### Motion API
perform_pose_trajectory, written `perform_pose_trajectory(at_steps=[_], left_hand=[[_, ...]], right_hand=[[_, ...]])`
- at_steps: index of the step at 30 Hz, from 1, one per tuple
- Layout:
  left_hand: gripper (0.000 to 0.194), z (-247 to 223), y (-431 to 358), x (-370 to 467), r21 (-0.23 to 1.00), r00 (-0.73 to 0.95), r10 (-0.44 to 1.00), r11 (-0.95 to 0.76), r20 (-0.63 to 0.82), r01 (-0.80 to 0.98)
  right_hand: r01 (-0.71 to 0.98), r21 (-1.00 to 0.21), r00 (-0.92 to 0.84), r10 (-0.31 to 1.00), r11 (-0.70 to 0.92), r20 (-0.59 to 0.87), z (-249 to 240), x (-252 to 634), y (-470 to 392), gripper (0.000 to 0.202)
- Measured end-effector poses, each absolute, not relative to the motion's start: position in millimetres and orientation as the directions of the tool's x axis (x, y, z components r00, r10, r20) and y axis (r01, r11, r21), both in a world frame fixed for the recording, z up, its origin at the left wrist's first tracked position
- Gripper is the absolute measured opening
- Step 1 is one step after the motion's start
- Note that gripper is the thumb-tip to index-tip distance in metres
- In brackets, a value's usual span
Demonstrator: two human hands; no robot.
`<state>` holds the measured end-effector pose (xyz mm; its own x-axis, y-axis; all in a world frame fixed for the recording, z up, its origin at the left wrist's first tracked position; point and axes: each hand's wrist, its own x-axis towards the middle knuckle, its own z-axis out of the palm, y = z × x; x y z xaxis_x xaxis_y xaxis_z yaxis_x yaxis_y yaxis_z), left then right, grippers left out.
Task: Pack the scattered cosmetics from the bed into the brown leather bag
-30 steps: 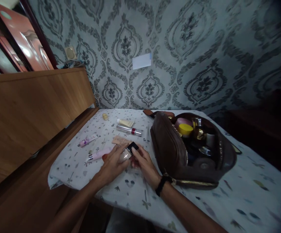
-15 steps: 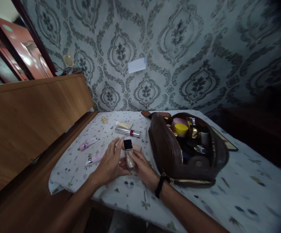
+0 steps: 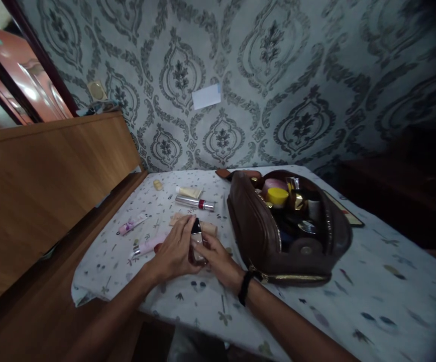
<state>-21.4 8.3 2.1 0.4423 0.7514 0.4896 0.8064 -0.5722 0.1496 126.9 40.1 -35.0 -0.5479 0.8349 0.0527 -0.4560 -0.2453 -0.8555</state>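
A small glass bottle point(image 3: 198, 242) with a black cap and beige contents stands tilted between my two hands. My left hand point(image 3: 176, 249) is wrapped round its left side, and a bit of something red shows by that hand's edge. My right hand point(image 3: 220, 259), with a black band at the wrist, grips the bottle from the right. Just behind the hands lies a beige tube point(image 3: 209, 230), partly covered. A pink tube point(image 3: 146, 246) with a silver cap is left of my left hand. Farther back are a silver and red tube point(image 3: 194, 202) and a cream tube point(image 3: 189, 192).
An open brown bag point(image 3: 253, 221) full of cosmetics, among them a yellow-lidded jar point(image 3: 277, 196), stands on the right. A purple and white tube point(image 3: 132, 224) and a small yellowish item point(image 3: 157, 185) lie at the left. A wooden panel point(image 3: 60, 176) borders the patterned cloth.
My left hand has closed in round the bottle, covering more of it, and the bottle has turned slightly. The whole view has shifted a little.
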Motion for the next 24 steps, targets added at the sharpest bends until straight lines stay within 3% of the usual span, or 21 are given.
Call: perform_pose_trajectory(at_steps=[8, 12, 14, 17, 20, 24], left_hand=[[0.122, -7.1, 6.6, -19.2, 0.212, 0.377, 0.775, -0.536, 0.507, 0.817], [0.133, 1.6, 0.9, -29.0, 0.466, 0.387, 0.844, -0.530, 0.371, 0.708], [0.116, 11.0, 1.6, -35.0, 0.654, 0.304, 0.894, -0.447, 0.328, 0.610], [0.070, 25.8, 10.0, -42.1, 0.848, 0.129, 0.958, -0.288, 0.258, 0.444], [0.051, 34.6, 21.0, -46.4, 0.897, 0.153, 0.970, -0.234, 0.189, 0.376], [0.041, 36.6, 26.9, -49.4, 0.904, 0.192, 0.962, -0.251, 0.193, 0.347]], right_hand=[[-0.444, -0.852, -0.570, 0.821, -0.276, 0.031, -36.2, 126.3, 40.4, 0.049], [-0.406, -0.888, -0.548, 0.835, -0.215, 0.049, -32.4, 130.2, 41.5, 0.050], [-0.379, -0.913, -0.523, 0.848, -0.148, 0.080, -29.9, 131.7, 42.1, 0.048], [-0.331, -0.941, -0.522, 0.843, -0.065, 0.125, -28.5, 131.9, 42.5, 0.045], [-0.280, -0.960, -0.547, 0.826, -0.027, 0.136, -30.9, 130.6, 42.1, 0.045], [-0.281, -0.959, -0.606, 0.780, -0.029, 0.154, -34.0, 131.1, 41.4, 0.048]])
